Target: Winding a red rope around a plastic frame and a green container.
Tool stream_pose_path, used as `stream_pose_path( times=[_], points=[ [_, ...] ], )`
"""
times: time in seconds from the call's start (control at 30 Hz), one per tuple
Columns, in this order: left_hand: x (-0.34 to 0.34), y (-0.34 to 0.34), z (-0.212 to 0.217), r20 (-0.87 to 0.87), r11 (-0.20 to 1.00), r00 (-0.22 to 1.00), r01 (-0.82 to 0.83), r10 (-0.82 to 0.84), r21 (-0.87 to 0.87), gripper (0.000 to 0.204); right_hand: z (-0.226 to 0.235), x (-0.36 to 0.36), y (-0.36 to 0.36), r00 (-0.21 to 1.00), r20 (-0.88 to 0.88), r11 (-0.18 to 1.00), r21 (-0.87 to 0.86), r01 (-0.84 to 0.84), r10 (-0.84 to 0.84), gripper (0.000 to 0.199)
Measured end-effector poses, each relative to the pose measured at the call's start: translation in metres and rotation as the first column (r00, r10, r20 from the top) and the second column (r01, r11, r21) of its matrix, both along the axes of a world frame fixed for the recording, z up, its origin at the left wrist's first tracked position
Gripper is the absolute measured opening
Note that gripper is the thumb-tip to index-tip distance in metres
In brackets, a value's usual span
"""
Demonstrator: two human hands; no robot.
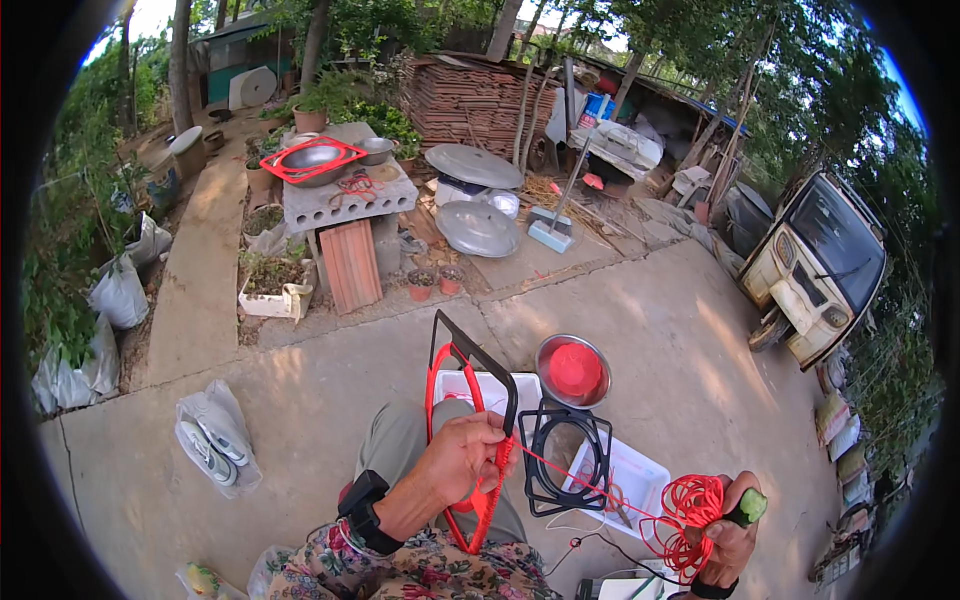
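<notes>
Red cord (590, 482) ran taut from the left hand (462, 455) to the right hand (728, 540). The left hand's grip was pressed around the edge of a square frame (470, 400), partly wrapped in red, held upright over the person's knee. The right hand's grip was closed on a green-tipped spool (748, 506) with loose cord coils (688, 520) around it. A black frame (566, 460) lay on white trays (640, 475) below, near a metal bowl (572, 370).
</notes>
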State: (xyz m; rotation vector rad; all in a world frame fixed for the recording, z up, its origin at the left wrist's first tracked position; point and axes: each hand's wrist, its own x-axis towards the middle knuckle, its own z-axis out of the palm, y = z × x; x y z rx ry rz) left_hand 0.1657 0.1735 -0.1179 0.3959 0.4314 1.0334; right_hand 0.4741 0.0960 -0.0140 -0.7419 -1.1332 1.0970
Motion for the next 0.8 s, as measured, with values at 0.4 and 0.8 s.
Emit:
stream_pose_path(
  times=[0.4, 0.8],
  points=[
    [0.006, -0.003, -0.001, 0.022, 0.997, 1.0, 0.013, -0.011, -0.073, 0.017, 0.003, -0.004, -0.024, 0.994, 0.019, 0.993, -0.041, 0.109, -0.108, 0.048],
    [0.001, -0.008, 0.013, -0.079, 0.974, 0.996, 0.017, -0.036, -0.225, 0.021, 0.002, 0.001, -0.02, 0.999, -0.014, 0.997, 0.051, 0.049, -0.048, 0.046]
  ],
)
